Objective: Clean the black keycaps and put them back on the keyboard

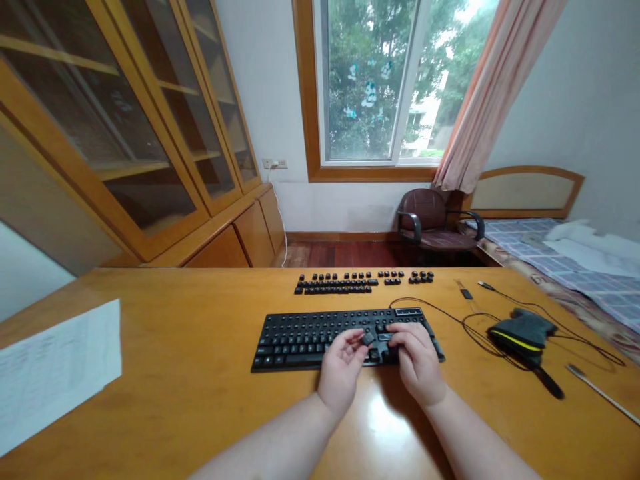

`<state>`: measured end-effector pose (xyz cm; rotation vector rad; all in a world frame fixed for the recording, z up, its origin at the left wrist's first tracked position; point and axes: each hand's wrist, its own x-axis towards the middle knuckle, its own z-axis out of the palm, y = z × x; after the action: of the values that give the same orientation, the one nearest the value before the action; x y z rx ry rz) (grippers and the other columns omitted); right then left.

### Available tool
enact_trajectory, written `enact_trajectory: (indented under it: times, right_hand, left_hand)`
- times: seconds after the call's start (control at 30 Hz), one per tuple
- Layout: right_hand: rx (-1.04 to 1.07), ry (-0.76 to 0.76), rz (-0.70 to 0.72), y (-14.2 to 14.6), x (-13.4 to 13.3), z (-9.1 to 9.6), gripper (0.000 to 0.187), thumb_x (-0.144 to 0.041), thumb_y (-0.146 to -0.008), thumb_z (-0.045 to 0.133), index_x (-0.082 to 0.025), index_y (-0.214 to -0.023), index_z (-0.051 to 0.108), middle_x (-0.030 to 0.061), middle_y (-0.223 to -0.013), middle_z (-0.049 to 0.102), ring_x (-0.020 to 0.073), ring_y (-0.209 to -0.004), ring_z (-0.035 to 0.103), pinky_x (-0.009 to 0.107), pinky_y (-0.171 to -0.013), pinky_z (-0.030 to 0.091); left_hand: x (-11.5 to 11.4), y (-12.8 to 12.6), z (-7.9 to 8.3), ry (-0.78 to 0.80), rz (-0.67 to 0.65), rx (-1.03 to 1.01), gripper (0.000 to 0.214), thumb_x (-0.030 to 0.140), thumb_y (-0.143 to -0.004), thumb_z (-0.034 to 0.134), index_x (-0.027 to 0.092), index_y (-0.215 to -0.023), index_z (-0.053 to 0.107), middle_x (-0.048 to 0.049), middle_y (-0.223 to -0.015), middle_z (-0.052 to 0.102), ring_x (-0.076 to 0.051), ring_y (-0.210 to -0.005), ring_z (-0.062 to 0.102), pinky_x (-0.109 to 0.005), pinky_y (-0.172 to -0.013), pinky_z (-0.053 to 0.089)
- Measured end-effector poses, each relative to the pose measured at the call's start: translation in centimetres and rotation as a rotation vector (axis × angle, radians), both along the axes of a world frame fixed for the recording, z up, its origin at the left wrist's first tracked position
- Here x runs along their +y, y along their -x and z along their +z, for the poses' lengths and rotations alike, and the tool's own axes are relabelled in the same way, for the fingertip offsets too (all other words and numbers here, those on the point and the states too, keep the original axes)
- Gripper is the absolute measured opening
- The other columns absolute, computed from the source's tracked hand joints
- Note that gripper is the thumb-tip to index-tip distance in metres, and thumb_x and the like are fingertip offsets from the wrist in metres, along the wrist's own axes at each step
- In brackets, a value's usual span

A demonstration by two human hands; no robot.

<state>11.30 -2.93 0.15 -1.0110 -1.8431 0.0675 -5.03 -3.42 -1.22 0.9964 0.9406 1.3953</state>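
Observation:
A black keyboard (295,340) lies on the wooden table in front of me. Between the thumb and fingers of my left hand (343,367) is a small dark keycap (369,338), held just above the keyboard's right half. My right hand (417,360) rests over the right end, its fingers curled down at the keys; what they grip, if anything, is hidden. Around the fingers, part of the keyboard's arrow-key area (384,348) shows bare between keys. Behind the keyboard, loose black keycaps (335,287) stand in rows and small groups.
A keycap puller (466,293) with thin wire loops lies at the right. Near it are a cable (440,307), a dark grey cloth item with a yellow stripe (523,333) and a thin-handled brush (600,392). Printed paper (65,367) covers the left side.

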Motion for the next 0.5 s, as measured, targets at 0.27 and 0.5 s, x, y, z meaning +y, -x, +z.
enact_trajectory:
  times: [0.27,0.5]
  right_hand:
    - [0.073,-0.052,-0.013,1.01,-0.01,0.12,0.027,-0.012,-0.08,0.054,-0.024,-0.102,0.061,0.0083,-0.104,0.063,0.0215,-0.097,0.06,0.039,-0.085,0.051]
    - [0.133,-0.004,-0.01,0.89,0.15,-0.59,0.021,-0.016,-0.078,0.059,-0.025,-0.096,0.064,0.005,-0.083,0.064,0.0185,-0.079,0.062,0.033,-0.071,0.054]
  left_hand:
    - [-0.27,-0.2,0.41,-0.029,-0.007,0.013,0.026,0.025,-0.069,0.066,0.015,-0.093,0.061,-0.0076,-0.09,0.067,-0.017,-0.085,0.063,-0.03,-0.081,0.049]
    - [0.31,-0.3,0.24,-0.079,0.023,0.011,0.024,0.025,-0.07,0.066,0.015,-0.091,0.061,-0.0069,-0.088,0.066,-0.016,-0.084,0.062,-0.03,-0.081,0.048]
